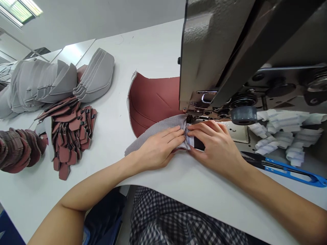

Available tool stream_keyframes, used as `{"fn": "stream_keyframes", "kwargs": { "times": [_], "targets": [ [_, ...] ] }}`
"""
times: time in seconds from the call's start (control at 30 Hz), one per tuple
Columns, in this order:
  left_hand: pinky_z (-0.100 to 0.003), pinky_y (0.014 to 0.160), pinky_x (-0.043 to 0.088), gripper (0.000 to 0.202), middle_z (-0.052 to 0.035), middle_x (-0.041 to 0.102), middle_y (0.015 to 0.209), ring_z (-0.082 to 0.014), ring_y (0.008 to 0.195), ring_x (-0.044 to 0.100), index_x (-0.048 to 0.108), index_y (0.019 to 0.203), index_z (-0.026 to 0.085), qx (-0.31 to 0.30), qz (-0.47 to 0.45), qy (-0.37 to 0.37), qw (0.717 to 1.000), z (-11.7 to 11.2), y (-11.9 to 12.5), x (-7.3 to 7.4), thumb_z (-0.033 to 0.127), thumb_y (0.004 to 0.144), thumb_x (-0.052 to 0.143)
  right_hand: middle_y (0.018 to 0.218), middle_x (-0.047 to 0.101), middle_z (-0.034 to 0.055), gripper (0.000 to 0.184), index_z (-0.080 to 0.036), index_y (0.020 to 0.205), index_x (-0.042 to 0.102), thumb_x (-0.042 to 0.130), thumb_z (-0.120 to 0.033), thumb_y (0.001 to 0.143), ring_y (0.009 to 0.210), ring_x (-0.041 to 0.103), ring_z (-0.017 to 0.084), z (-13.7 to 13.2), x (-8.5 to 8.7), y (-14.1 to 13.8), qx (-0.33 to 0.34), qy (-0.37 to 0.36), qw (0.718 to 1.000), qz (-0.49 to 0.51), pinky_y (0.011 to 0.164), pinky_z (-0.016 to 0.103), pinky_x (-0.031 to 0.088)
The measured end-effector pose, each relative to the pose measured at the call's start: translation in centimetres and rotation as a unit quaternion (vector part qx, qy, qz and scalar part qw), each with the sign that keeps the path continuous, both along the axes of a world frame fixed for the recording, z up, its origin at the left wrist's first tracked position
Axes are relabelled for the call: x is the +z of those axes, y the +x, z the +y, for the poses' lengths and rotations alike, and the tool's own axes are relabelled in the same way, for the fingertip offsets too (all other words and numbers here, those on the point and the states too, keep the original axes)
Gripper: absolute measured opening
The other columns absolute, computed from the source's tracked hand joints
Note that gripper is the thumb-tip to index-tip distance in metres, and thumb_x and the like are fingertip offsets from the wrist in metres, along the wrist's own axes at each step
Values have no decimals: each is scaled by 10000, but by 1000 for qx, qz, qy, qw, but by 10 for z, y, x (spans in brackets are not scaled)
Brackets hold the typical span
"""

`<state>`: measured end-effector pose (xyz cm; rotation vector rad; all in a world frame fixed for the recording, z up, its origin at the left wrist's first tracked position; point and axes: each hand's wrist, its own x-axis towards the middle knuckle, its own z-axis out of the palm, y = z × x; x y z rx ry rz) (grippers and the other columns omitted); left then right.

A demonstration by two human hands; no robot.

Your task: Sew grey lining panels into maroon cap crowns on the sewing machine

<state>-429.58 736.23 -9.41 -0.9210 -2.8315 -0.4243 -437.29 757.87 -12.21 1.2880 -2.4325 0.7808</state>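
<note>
My left hand [163, 146] lies flat, fingers stretched, on a grey mesh fabric piece [149, 133] in front of the sewing machine's needle area. Beside it, my right hand [213, 141] has its fingers bent and its thumb tucked near the table, gripping a white striped fabric strip [190, 140] along the edge of the grey piece. The fingertips of both hands nearly meet at this seam, close to the presser foot [189, 119]. A curved reddish-brown panel [155, 98] stands behind, joined to the grey fabric. The machine head partly hides that panel.
The sewing machine [212, 44] looms over the right side. Blue-handled thread snips [293, 170] and several white striped strips [283, 126] lie right. Stacked grey padded pieces [97, 76], small reddish-brown pieces [74, 136] and round dark pieces [22, 149] sit left on the white table [112, 136].
</note>
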Motion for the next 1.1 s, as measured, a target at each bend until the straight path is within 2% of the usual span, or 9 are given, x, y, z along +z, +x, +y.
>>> {"fn": "stream_keyframes", "kwargs": {
  "times": [0.27, 0.43, 0.6, 0.7, 0.83, 0.93, 1.0, 1.1],
  "targets": [
    [-450, 1143, 481, 388, -185, 573, 1437, -247, 1437, 444, 480, 1376, 99, -3, 16, 27, 1000, 1, 1, -2, 181, 1018, 355, 1138, 708, 34, 123, -211, 951, 674, 579, -285, 924, 1078, 612, 260, 1, 1, 1, 8, -3, 1000, -3, 965, 447, 395],
    [-454, 1148, 473, 373, -210, 578, 1421, -300, 1400, 488, 534, 1317, 40, 4, 32, -12, 999, 7, 1, -9, 223, 1017, 409, 1133, 711, 35, 119, -210, 965, 678, 596, -249, 887, 1077, 610, 270, 1, -1, 0, 12, -1, 1000, -1, 949, 445, 408],
    [-444, 1139, 480, 362, -192, 594, 1401, -302, 1380, 508, 569, 1270, 66, -1, 40, -30, 999, 8, -1, -11, 284, 1013, 439, 1168, 707, 31, 148, -213, 1005, 691, 598, -264, 902, 1093, 614, 279, 3, 0, -2, 17, 5, 1000, -9, 980, 477, 415],
    [-455, 1143, 471, 394, -199, 579, 1408, -327, 1380, 499, 570, 1265, 62, -11, 39, -23, 999, 6, -1, -13, 326, 980, 506, 1154, 716, 18, 146, -219, 1007, 706, 592, -260, 926, 1057, 638, 258, 14, 3, -8, 30, 8, 999, -32, 967, 464, 456],
    [-453, 1126, 483, 623, -203, 600, 1362, -335, 1367, 506, 560, 1260, 83, -20, 42, 41, 998, 2, -2, -17, 582, 889, 597, 1035, 728, 30, 194, -211, 950, 721, 530, -176, 964, 965, 648, 230, 34, 8, -11, 62, 15, 998, 2, 884, 420, 525],
    [-461, 1111, 494, 740, -206, 621, 1322, -330, 1341, 535, 545, 1253, 105, -22, 55, 74, 996, 1, -3, -20, 712, 832, 593, 1177, 683, 92, 246, -145, 1151, 679, 530, -103, 959, 1068, 617, 250, 37, 7, -7, 102, 11, 994, 47, 954, 431, 519],
    [-461, 1110, 497, 696, -202, 622, 1320, -326, 1342, 537, 529, 1256, 114, -21, 61, 70, 995, 2, -2, -21, 671, 845, 609, 1254, 659, 118, 316, -98, 1271, 611, 540, -88, 963, 1151, 596, 249, 29, 4, -5, 101, -8, 993, 58, 1016, 424, 500],
    [-447, 1117, 497, 484, -193, 631, 1309, -322, 1358, 526, 536, 1200, 114, -17, 72, 62, 995, 3, 1, -24, 463, 878, 629, 1291, 654, 124, 310, -69, 1278, 605, 544, -168, 991, 1235, 560, 267, 15, -3, -5, 91, -7, 994, 65, 1032, 433, 503]
  ]
}}
